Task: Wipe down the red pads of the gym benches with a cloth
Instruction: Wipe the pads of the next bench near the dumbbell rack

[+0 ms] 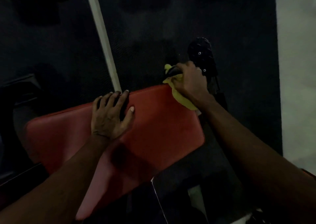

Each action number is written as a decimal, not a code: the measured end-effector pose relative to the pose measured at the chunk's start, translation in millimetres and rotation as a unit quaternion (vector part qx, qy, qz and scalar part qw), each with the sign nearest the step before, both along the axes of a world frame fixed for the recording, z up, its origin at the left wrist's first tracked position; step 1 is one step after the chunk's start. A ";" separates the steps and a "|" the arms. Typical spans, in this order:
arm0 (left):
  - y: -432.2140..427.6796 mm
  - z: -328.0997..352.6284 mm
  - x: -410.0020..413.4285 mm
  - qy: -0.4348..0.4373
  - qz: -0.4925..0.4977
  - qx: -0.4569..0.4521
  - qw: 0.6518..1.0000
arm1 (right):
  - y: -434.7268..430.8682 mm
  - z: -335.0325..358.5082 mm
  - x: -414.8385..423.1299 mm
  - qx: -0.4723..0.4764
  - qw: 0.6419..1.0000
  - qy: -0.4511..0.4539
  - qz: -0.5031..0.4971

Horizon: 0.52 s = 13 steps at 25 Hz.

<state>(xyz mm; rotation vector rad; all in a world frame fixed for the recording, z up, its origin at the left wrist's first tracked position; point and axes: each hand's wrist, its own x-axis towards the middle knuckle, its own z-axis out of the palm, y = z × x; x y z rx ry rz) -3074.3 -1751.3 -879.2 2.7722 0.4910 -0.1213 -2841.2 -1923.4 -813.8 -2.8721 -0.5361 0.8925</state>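
Dimly lit. Showed dark textured rubber flooring [153,27], crossed by a pale diagonal strip [102,35] running from far to near, left of centre. Gave way to a pale grey surface [297,70] along the right.

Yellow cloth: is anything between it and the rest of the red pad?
Yes: the left hand rests flat on the red pad, left of the yellow cloth that the right hand grips at its far corner.

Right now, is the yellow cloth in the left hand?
No, the right hand grips the yellow cloth at the red pad's far corner.
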 end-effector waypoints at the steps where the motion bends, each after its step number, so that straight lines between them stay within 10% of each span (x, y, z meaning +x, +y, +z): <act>1: 1.2 0.1 0.9 0.002 0.001 0.000 1.000 | -21.2 -2.2 -12.7 0.032 0.998 -0.031 -0.044; 9: 0.7 1.7 3.0 0.034 -0.013 -0.009 0.999 | -125.2 -8.1 -142.8 0.188 0.902 -0.137 -0.363; 13: -2.5 2.7 2.4 0.031 -0.001 0.001 1.000 | -164.5 -6.5 -173.3 0.169 0.766 -0.175 -0.595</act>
